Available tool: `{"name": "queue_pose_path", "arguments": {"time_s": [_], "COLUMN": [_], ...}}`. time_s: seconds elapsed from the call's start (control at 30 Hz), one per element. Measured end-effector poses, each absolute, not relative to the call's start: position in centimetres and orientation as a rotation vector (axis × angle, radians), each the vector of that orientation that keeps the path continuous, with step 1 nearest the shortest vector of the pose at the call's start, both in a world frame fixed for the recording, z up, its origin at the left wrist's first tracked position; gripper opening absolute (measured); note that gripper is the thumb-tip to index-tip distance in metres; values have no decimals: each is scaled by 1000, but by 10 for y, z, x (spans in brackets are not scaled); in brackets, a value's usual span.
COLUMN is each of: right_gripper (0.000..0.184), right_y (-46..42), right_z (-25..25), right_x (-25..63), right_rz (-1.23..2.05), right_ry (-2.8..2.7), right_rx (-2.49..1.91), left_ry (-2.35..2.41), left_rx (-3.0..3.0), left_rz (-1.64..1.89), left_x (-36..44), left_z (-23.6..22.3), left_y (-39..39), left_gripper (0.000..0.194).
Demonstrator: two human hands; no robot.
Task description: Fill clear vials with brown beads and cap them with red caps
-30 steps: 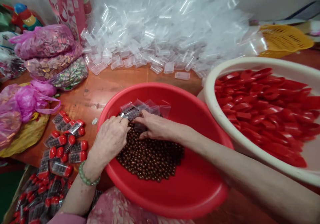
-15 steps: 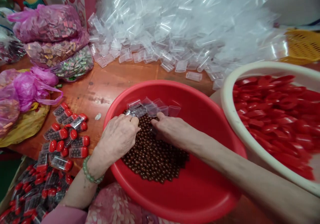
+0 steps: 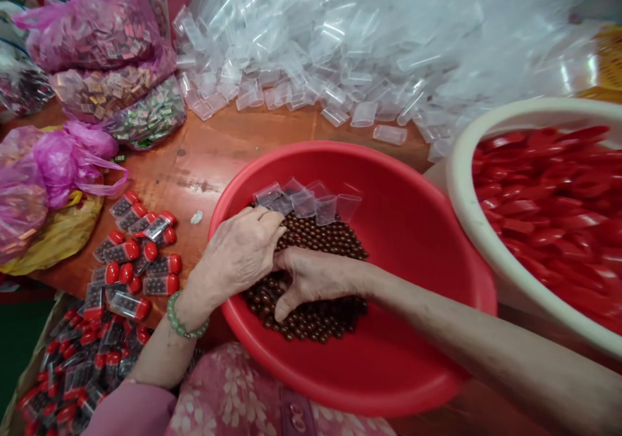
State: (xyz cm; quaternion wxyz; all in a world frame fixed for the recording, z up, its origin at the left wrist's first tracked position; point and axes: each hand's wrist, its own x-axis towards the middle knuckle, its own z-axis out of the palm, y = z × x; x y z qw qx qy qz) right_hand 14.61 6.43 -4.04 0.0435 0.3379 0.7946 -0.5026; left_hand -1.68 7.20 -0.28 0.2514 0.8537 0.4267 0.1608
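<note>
A red plastic basin (image 3: 340, 146) holds a mound of glossy brown beads (image 3: 335, 238) and a small row of clear plastic tubes (image 3: 306, 203) lying at the mound's far edge. My left hand (image 3: 238, 258), with a green bead bracelet (image 3: 182, 319) on its wrist, curls over the beads beside those tubes. Whatever its fingers may hold is hidden. My right hand (image 3: 311, 280) rests on the beads with its fingers spread downward, holding nothing visible. Capped tubes filled with beads (image 3: 160, 285) lie on the table to the left of the basin.
A large heap of clear tubes (image 3: 311, 67) covers the back of the wooden table (image 3: 253, 125). Pink bags of foil packets (image 3: 92, 31) stand back left. A white basin (image 3: 461, 190) of red caps (image 3: 549, 190) sits at right, touching the red basin.
My hands have drawn closer together, and my right hand has moved down onto the beads. The view has shifted, so the basin appears further right and higher.
</note>
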Motion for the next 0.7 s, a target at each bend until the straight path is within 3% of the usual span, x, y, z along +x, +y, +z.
{"name": "queue_pose_path", "arguments": {"time_s": [0.13,0.3,0.53,0.7], "right_gripper": [39,38,34,43], "right_y": [75,81,67,54], "right_z": [-22,-1,12,13], "right_x": [156,171,180,186], "right_rz": [-2214,-2545,-2724,-2480], "right_ry": [2076,1873,1845,2068], "right_rx": [1042,962,915,1175], "left_ry": [938,821,818,798], "left_rx": [1917,1917,1754,1544], "left_rz": [813,634,715,873], "left_x": [-35,-46,-26,-27], "left_z": [5,12,9,8], "left_y": [68,50,37,32], "left_gripper": [22,42,22,14]}}
